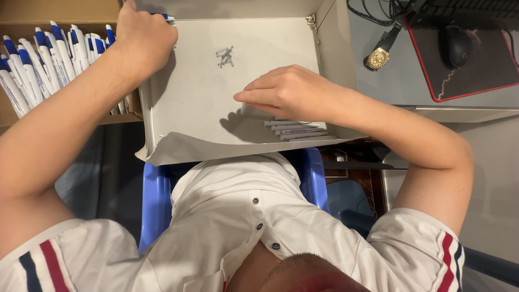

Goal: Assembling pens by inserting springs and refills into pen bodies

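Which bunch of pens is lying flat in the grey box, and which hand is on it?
The short row of pens at the box's near right edge, under the right hand. The other pens stand packed in the cardboard carton beside the left hand.

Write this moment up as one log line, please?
left hand: gripping blue-and-white pens at edge of pen box | right hand: resting on row of pens in grey tray | small metal parts: loose in tray
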